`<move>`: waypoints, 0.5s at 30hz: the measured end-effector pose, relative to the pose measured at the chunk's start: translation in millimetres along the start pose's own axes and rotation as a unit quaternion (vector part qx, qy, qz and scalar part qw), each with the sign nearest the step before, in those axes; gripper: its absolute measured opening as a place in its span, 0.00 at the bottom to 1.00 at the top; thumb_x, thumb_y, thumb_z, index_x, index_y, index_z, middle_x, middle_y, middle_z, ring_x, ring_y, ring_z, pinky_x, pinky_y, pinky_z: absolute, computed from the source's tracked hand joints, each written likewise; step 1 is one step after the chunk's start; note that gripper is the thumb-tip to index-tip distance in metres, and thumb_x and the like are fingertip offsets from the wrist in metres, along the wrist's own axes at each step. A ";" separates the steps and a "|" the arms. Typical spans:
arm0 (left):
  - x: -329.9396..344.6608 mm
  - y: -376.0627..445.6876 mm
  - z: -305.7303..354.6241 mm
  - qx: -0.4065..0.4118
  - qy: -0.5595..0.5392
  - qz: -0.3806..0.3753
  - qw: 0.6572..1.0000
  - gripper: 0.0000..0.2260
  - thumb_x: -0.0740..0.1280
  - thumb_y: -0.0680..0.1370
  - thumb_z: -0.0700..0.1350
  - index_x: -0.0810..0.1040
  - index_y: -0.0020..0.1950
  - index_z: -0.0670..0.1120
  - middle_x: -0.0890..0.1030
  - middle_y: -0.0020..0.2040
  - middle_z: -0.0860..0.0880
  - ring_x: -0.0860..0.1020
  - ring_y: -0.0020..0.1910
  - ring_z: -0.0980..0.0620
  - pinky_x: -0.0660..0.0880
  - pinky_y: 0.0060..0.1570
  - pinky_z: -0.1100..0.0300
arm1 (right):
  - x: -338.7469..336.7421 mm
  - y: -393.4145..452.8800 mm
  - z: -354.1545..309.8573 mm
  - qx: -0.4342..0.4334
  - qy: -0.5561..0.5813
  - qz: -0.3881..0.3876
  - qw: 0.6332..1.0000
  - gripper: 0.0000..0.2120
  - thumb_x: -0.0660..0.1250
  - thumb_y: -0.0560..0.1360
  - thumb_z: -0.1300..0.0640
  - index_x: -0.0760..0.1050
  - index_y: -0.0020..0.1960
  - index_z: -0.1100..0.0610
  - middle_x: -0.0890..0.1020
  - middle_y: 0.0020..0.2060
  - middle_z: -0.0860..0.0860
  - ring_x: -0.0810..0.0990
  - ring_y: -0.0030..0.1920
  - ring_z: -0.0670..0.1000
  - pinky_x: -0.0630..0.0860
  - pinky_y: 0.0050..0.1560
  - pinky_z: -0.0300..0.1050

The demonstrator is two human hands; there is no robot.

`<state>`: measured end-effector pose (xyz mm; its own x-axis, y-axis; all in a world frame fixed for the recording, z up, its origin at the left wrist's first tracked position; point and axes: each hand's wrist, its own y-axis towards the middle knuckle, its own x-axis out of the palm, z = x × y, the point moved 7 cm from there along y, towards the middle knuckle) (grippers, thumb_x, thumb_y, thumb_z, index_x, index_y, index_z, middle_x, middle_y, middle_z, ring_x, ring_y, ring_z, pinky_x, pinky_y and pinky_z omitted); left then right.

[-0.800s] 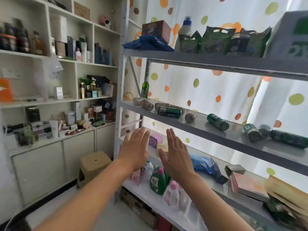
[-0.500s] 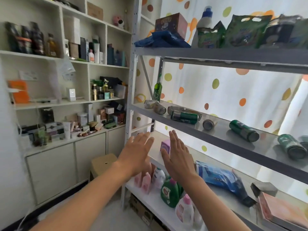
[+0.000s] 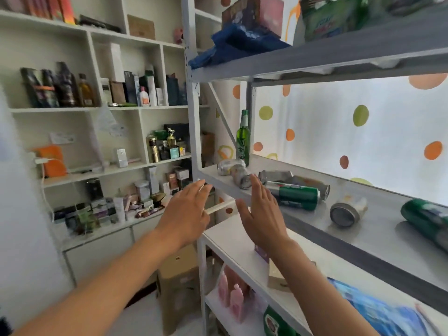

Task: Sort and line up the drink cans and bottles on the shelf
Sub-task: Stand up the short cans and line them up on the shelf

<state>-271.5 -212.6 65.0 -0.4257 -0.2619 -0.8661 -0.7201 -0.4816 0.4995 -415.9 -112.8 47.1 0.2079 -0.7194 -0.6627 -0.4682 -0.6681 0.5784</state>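
Both hands are raised in front of the metal rack, fingers straight and together, grasping nothing. The left hand (image 3: 185,214) is held palm-down just before the rack's front-left post. The right hand (image 3: 261,214) stands edge-on, fingertips level with the front lip of the middle shelf (image 3: 378,234), just short of the nearest cans. Neither hand touches a can or the bottle.

The rack has grey shelves. The top shelf (image 3: 315,59) carries a blue bag (image 3: 237,44), a box (image 3: 254,13) and green packs (image 3: 327,18). Behind the rack hangs a white curtain (image 3: 363,141) with orange and green dots.

The drinks all sit on the middle shelf. A green bottle (image 3: 243,139) stands upright at the back-left corner. The cans all lie on their sides, unsorted:
- a large green can (image 3: 426,221) at the right edge;
- a green can (image 3: 295,196) near the front, just right of the right hand;
- a dark can (image 3: 312,185) lying touching it behind;
- a silver can (image 3: 275,177) further left;
- a pale can (image 3: 348,209) with its end facing outward;
- two silver cans (image 3: 234,169) beside the bottle, touching one another.

The lower shelf (image 3: 232,238) holds a blue packet (image 3: 383,309); below it stand pink bottles (image 3: 232,297). To the left, a white wall unit (image 3: 97,112) holds boxes and small bottles.
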 end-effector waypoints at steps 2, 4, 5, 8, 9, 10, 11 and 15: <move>3.5 16.5 -2.0 -0.001 0.006 0.007 1.000 0.31 0.62 0.79 0.49 0.53 0.79 0.50 0.54 0.80 0.50 0.54 0.78 0.50 0.54 0.74 0.52 | 6.3 18.9 8.1 0.003 0.009 0.005 1.000 0.31 0.57 0.81 0.41 0.44 0.78 0.43 0.58 0.79 0.48 0.61 0.77 0.55 0.57 0.73 0.51; 10.5 34.3 -5.6 -0.002 -0.002 0.012 1.000 0.31 0.62 0.79 0.49 0.52 0.79 0.50 0.55 0.79 0.50 0.54 0.77 0.50 0.55 0.73 0.52 | 13.1 38.7 15.7 -0.004 0.011 0.010 1.000 0.31 0.58 0.81 0.43 0.45 0.77 0.44 0.58 0.79 0.48 0.61 0.77 0.55 0.57 0.73 0.52; 14.7 43.0 -8.2 -0.005 -0.008 0.014 1.000 0.31 0.62 0.79 0.48 0.52 0.79 0.50 0.55 0.79 0.50 0.54 0.77 0.51 0.55 0.73 0.52 | 16.0 49.4 18.9 -0.006 0.014 0.013 1.000 0.30 0.58 0.81 0.43 0.46 0.77 0.44 0.59 0.79 0.48 0.61 0.77 0.55 0.58 0.73 0.54; 28.3 66.1 -16.9 -0.007 -0.019 0.016 1.000 0.31 0.62 0.79 0.48 0.53 0.79 0.49 0.56 0.79 0.50 0.54 0.77 0.51 0.55 0.73 0.54 | 25.1 78.6 25.7 -0.003 0.022 0.016 1.000 0.31 0.57 0.81 0.42 0.48 0.77 0.46 0.60 0.79 0.49 0.62 0.76 0.55 0.62 0.74 0.57; 33.6 73.1 -19.0 -0.006 -0.021 0.015 1.000 0.31 0.62 0.79 0.48 0.53 0.79 0.49 0.56 0.79 0.50 0.54 0.77 0.51 0.55 0.73 0.54 | 28.1 87.4 26.4 -0.006 0.015 0.015 1.000 0.31 0.57 0.81 0.42 0.48 0.78 0.47 0.61 0.78 0.50 0.62 0.76 0.55 0.62 0.74 0.57; 39.0 80.9 -21.1 -0.003 -0.023 0.014 1.000 0.30 0.62 0.79 0.48 0.54 0.79 0.49 0.56 0.79 0.50 0.55 0.77 0.51 0.55 0.73 0.54 | 30.4 96.0 26.9 -0.010 0.007 0.013 1.000 0.31 0.58 0.81 0.43 0.48 0.78 0.48 0.61 0.78 0.50 0.62 0.76 0.55 0.62 0.74 0.56; 43.8 88.1 -22.8 0.001 -0.023 0.012 1.000 0.30 0.62 0.79 0.48 0.54 0.79 0.49 0.57 0.79 0.50 0.55 0.77 0.51 0.55 0.73 0.54 | 31.3 102.6 26.4 -0.012 0.004 0.012 1.000 0.31 0.58 0.81 0.43 0.49 0.78 0.49 0.61 0.78 0.51 0.62 0.76 0.55 0.62 0.74 0.56; 64.1 133.1 -32.2 0.015 -0.042 0.028 0.999 0.29 0.64 0.78 0.48 0.57 0.78 0.48 0.60 0.78 0.50 0.58 0.76 0.50 0.58 0.72 0.53 | 37.5 130.2 30.5 -0.013 0.004 0.005 1.000 0.28 0.59 0.81 0.45 0.53 0.77 0.50 0.62 0.78 0.50 0.62 0.76 0.55 0.60 0.75 0.55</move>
<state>-377.0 -320.5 75.4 -0.5092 -0.2169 -0.8329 -0.7094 -0.4421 0.5489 -495.3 -220.9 83.1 0.2102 -0.7273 -0.6533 -0.4472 -0.6658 0.5973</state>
